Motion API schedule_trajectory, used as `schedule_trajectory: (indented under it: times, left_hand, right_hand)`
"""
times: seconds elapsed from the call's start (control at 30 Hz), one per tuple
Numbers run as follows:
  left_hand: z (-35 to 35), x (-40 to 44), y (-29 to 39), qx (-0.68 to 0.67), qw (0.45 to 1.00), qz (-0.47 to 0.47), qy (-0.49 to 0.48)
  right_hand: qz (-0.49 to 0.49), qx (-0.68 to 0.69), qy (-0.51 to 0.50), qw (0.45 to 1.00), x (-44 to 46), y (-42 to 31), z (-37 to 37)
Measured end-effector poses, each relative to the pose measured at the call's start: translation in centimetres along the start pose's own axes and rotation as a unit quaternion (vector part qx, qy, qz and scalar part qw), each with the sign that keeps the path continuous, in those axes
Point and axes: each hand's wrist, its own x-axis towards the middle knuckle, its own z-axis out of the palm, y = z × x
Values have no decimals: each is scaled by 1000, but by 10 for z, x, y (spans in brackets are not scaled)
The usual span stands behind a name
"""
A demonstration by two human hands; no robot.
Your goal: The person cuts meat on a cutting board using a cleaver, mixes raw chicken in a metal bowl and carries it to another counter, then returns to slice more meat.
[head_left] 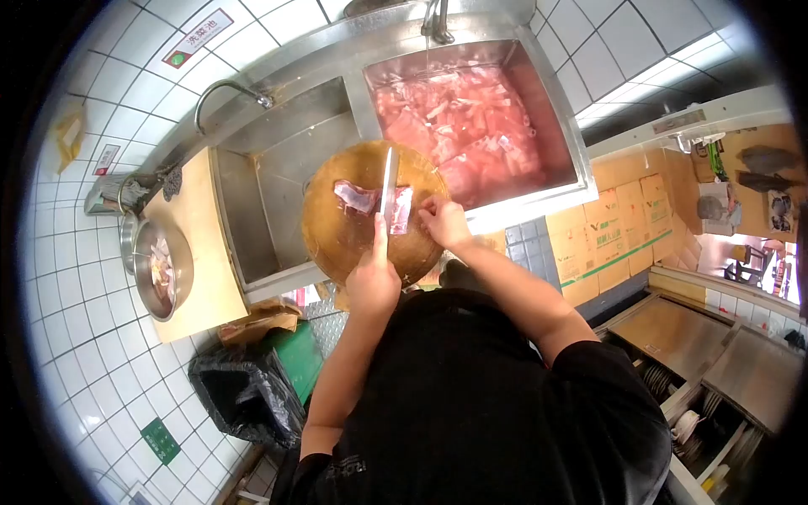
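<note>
While the left hand [374, 282] is closed around the handle of a knife [389, 178], its forefinger [381, 239] lies stretched out toward the blade, which points away from the person. Just ahead of that fingertip, the blade stands between two pieces of meat on a round chopping block [341, 244]. The left piece [356, 198] lies ahead and to the left of the fingertip, apart from the blade; the right piece [402, 209] lies close along the blade's right side, and whether they touch is hard to see.

Over the right edge of the block is the right hand [448, 223], its fingers curled with the tips close to each other, just beside the right piece. I cannot tell whether they pinch anything.

Beyond the right fingers, a sink [547, 130] holds many pale pink chunks of meat [475, 109] in reddish water, under a tap [439, 23]. Ahead and to the left of the left fingers is a second sink [295, 151]. Well to the left of them, a metal bowl [187, 263] with food pieces [161, 268] stands on a wooden board [210, 290].
</note>
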Motion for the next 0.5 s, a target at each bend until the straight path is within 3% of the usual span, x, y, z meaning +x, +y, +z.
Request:
schedule_trajectory:
  times: [0.13, 0.33, 0.5]
  left_hand:
    - [16, 5, 1, 13, 999, -33, -31]
    - [-7, 12, 20, 7, 999, -36, 20]
    - [-82, 25, 77, -135, 941, 77, 301]
  right_hand:
    - [-23, -24, 29, 999, 7, -17, -22]
    - [-2, -13, 46, 999, 14, -14, -47]
    - [-15, -1, 87, 996, 18, 6, -63]
